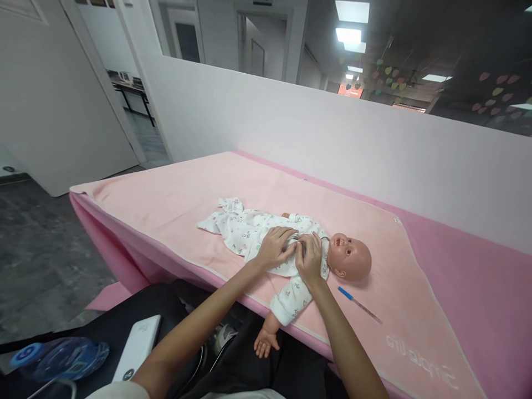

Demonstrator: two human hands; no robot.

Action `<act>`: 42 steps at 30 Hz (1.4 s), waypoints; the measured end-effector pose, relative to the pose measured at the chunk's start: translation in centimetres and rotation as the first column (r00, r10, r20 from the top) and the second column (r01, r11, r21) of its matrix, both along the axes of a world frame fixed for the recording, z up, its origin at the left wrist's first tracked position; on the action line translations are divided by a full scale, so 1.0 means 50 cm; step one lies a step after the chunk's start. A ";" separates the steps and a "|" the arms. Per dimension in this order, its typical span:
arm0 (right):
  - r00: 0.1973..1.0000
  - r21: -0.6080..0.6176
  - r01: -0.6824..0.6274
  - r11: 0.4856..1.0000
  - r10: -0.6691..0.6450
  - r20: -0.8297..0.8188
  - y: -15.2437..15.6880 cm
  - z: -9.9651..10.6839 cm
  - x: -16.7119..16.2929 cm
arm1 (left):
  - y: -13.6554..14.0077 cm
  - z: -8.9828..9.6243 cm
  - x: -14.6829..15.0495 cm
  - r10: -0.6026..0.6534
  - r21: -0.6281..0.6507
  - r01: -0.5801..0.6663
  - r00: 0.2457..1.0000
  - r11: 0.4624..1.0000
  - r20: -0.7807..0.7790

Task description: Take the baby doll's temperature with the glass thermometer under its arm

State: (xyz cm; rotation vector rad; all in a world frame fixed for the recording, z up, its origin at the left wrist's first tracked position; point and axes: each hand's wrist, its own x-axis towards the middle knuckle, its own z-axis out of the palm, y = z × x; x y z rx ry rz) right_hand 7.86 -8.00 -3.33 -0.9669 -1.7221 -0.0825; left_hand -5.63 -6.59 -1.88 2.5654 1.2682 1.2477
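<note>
A baby doll lies on its back on the pink cloth, its bald head to the right. It wears a white printed romper whose empty legs stretch to the left. My left hand rests on the front of the romper, its fingers bent and closed at the fabric. Beside it, my right hand is curled with thumb and fingers pinched on the cloth at the chest. The fingertips of both hands nearly meet, and they partly hide the fabric between them. One doll arm hangs over the near table edge, palm up.
A blue-capped pen lies near the doll's head on the pink towel. On a black seat at lower left are a white power bank and a water bottle. A white wall with glass stands behind the table.
</note>
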 end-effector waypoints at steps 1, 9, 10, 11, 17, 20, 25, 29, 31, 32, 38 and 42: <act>1.000 -0.006 0.004 1.000 -0.004 -0.018 0.001 -0.004 0.000 | 0.001 0.003 -0.001 -0.008 0.025 0.009 1.000 1.000 -0.029; 0.996 -0.086 0.071 0.994 -0.076 -0.052 0.016 -0.021 0.002 | 0.019 0.005 -0.008 0.018 0.176 0.023 0.974 0.984 -0.227; 0.996 -0.084 0.073 0.994 -0.076 -0.039 0.016 -0.021 0.002 | 0.022 0.001 -0.008 0.019 0.178 0.024 0.971 0.984 -0.237; 0.997 -0.082 0.073 0.994 -0.075 -0.024 0.016 -0.020 0.003 | 0.024 -0.003 -0.008 0.015 0.175 0.030 0.969 0.984 -0.248; 0.997 -0.071 0.075 0.995 -0.073 0.031 0.011 -0.014 0.004 | 0.023 -0.031 -0.007 0.002 0.144 0.023 0.985 0.989 -0.171; 0.997 -0.062 0.075 0.995 -0.073 0.031 0.008 -0.013 0.005 | 0.013 -0.043 -0.003 0.030 0.156 -0.013 0.993 0.988 -0.111; 0.994 -0.043 0.087 0.995 -0.084 0.065 0.006 -0.012 0.006 | 0.002 -0.052 0.003 0.063 0.167 -0.052 0.996 0.985 -0.063; 0.994 -0.045 0.085 0.995 -0.082 0.065 0.004 -0.012 0.005 | 0.001 -0.052 0.003 0.051 0.152 -0.041 0.997 0.988 -0.057; 0.995 -0.035 0.082 0.996 -0.080 0.063 0.003 -0.013 0.005 | 0.001 -0.053 0.004 0.047 0.147 -0.042 0.998 0.988 -0.033; 0.995 -0.028 0.079 0.996 -0.077 0.063 0.002 -0.013 0.004 | 0.002 -0.053 0.004 0.050 0.142 -0.047 0.999 0.989 -0.017; 0.996 -0.004 0.075 0.997 -0.075 0.046 0.001 -0.014 0.004 | 0.004 -0.052 0.006 0.047 0.135 -0.049 0.999 0.990 0.015; 0.997 0.003 0.072 0.997 -0.072 0.037 0.001 -0.012 0.005 | 0.001 -0.048 0.006 0.039 0.142 -0.041 0.999 0.989 0.019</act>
